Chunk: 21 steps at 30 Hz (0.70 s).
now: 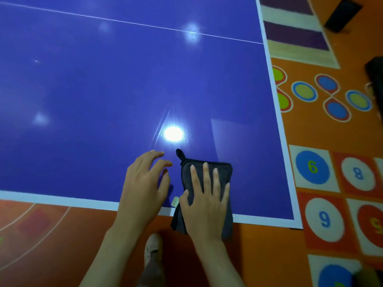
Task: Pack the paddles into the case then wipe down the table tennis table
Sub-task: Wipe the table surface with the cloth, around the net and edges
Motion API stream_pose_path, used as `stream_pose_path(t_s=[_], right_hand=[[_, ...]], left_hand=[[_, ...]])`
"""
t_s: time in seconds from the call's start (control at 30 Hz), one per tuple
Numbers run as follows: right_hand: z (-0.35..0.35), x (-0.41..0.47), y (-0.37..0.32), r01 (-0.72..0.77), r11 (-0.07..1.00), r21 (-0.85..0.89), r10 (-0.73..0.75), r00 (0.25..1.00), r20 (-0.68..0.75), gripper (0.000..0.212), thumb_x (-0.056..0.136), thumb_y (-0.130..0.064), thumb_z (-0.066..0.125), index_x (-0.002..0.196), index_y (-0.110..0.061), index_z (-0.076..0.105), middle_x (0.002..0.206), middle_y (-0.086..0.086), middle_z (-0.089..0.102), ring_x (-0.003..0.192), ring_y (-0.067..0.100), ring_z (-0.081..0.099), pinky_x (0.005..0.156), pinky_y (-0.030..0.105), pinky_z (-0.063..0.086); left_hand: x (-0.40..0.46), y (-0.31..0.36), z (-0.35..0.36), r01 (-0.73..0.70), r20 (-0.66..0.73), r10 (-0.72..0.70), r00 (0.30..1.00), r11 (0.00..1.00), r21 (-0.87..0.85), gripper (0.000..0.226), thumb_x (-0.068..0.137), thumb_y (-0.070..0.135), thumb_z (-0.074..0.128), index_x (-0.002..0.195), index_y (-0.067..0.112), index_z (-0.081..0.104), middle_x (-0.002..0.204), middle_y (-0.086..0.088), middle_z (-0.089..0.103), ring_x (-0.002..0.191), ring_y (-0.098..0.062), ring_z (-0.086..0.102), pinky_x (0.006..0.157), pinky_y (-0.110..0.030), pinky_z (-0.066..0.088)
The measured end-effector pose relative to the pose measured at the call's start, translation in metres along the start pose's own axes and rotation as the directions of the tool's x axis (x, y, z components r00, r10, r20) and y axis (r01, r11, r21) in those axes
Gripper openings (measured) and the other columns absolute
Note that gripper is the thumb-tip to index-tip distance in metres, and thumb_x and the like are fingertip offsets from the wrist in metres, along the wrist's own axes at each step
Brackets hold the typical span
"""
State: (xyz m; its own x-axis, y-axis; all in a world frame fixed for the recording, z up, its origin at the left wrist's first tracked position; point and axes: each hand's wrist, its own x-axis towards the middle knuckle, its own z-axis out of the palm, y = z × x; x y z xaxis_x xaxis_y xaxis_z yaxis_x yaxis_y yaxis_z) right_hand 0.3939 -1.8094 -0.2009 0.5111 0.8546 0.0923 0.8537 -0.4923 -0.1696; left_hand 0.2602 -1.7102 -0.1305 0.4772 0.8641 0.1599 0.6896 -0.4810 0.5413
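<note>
A folded dark grey cloth (224, 168) with a small hanging loop lies at the near edge of the blue table tennis table (103, 90), partly hanging over the white border. My right hand (207, 195) lies flat on the cloth with straight, spread fingers. My left hand (143, 183) hovers just left of the cloth, fingers loosely curved and holding nothing. No paddles or case are in view.
The table's right edge and near right corner (296, 224) border an orange floor with numbered circles (313, 167) and coloured rings. A dark object (342, 14) lies on the floor at the top right. My shoe (153, 245) shows below the table edge.
</note>
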Motion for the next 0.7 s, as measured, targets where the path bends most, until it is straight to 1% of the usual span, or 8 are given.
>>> stream_pose_path(t_s=[0.07, 0.2, 0.27, 0.33, 0.43, 0.53, 0.6, 0.7], right_hand=[[0.002, 0.022, 0.001, -0.012, 1.000, 0.008, 0.013, 1.000, -0.014, 0.070, 0.099, -0.049, 0.037, 0.166, -0.033, 0.025, 0.173, 0.003, 0.022, 0.160, 0.029, 0.019, 0.124, 0.064, 0.023], [0.004, 0.090, 0.009, -0.047, 0.999, 0.018, 0.047, 0.998, -0.029, 0.066, 0.101, -0.050, 0.034, 0.165, -0.036, 0.026, 0.173, 0.000, 0.023, 0.161, 0.027, 0.015, 0.126, 0.062, 0.016], [0.006, 0.125, 0.015, -0.074, 0.997, 0.016, 0.075, 0.995, -0.060, 0.065, 0.101, -0.048, 0.035, 0.164, -0.035, 0.031, 0.172, -0.001, 0.026, 0.160, 0.026, 0.018, 0.126, 0.061, 0.016], [0.009, 0.160, 0.020, -0.085, 0.996, 0.010, 0.086, 0.994, -0.065, 0.064, 0.101, -0.048, 0.034, 0.163, -0.035, 0.031, 0.172, -0.002, 0.026, 0.160, 0.026, 0.019, 0.126, 0.061, 0.016], [0.013, 0.207, 0.029, -0.088, 0.996, -0.009, 0.087, 0.994, -0.064, 0.064, 0.101, -0.049, 0.032, 0.164, -0.036, 0.029, 0.173, -0.003, 0.024, 0.160, 0.025, 0.018, 0.126, 0.060, 0.017], [0.014, 0.250, 0.036, -0.074, 0.997, 0.007, 0.074, 0.995, -0.069, 0.064, 0.100, -0.050, 0.031, 0.163, -0.036, 0.032, 0.172, -0.002, 0.027, 0.159, 0.025, 0.019, 0.126, 0.060, 0.018], [0.014, 0.266, 0.041, -0.051, 0.999, 0.011, 0.051, 0.996, -0.070, 0.064, 0.100, -0.050, 0.030, 0.162, -0.035, 0.034, 0.171, -0.001, 0.028, 0.159, 0.025, 0.020, 0.126, 0.060, 0.019], [0.016, 0.270, 0.045, -0.021, 1.000, 0.014, 0.022, 0.996, -0.085, 0.064, 0.101, -0.050, 0.029, 0.162, -0.032, 0.036, 0.171, 0.001, 0.030, 0.158, 0.026, 0.023, 0.126, 0.060, 0.021]], left_hand=[[0.007, -0.004, 0.003, 0.004, -0.004, -0.004, 1.000, 1.000, 0.001, 0.026, 0.097, 0.025, 0.053, 0.115, 0.019, 0.070, 0.138, -0.001, 0.058, 0.134, -0.023, 0.048, 0.103, -0.040, 0.039], [0.032, -0.008, 0.014, 0.011, -0.010, -0.011, 1.000, 1.000, -0.019, 0.023, 0.097, 0.022, 0.054, 0.112, 0.018, 0.071, 0.138, 0.000, 0.058, 0.135, -0.022, 0.048, 0.103, -0.035, 0.034], [0.046, -0.009, 0.020, 0.009, 0.004, -0.009, 1.000, 1.000, -0.023, 0.022, 0.098, 0.022, 0.054, 0.111, 0.018, 0.071, 0.138, 0.000, 0.058, 0.136, -0.023, 0.047, 0.103, -0.038, 0.036], [0.061, -0.011, 0.026, 0.008, 0.019, -0.007, 1.000, 1.000, -0.020, 0.022, 0.098, 0.023, 0.054, 0.112, 0.018, 0.070, 0.138, 0.001, 0.057, 0.137, -0.023, 0.047, 0.104, -0.039, 0.037], [0.079, -0.012, 0.034, -0.005, 0.013, 0.005, 1.000, 0.999, -0.041, 0.024, 0.099, 0.025, 0.050, 0.111, 0.019, 0.070, 0.137, 0.003, 0.057, 0.136, -0.022, 0.048, 0.105, -0.035, 0.035], [0.094, -0.011, 0.040, -0.020, 0.028, 0.021, 0.999, 0.997, -0.069, 0.029, 0.098, 0.027, 0.045, 0.111, 0.020, 0.070, 0.137, 0.004, 0.057, 0.137, -0.020, 0.048, 0.108, -0.030, 0.033], [0.098, -0.007, 0.044, -0.020, 0.035, 0.023, 0.999, 0.997, -0.075, 0.028, 0.099, 0.026, 0.046, 0.112, 0.020, 0.070, 0.138, 0.004, 0.057, 0.138, -0.019, 0.047, 0.109, -0.031, 0.034], [0.096, 0.000, 0.047, 0.002, 0.029, 0.000, 1.000, 0.997, -0.075, 0.022, 0.098, 0.022, 0.053, 0.112, 0.020, 0.070, 0.137, 0.005, 0.057, 0.139, -0.018, 0.046, 0.109, -0.034, 0.036]])
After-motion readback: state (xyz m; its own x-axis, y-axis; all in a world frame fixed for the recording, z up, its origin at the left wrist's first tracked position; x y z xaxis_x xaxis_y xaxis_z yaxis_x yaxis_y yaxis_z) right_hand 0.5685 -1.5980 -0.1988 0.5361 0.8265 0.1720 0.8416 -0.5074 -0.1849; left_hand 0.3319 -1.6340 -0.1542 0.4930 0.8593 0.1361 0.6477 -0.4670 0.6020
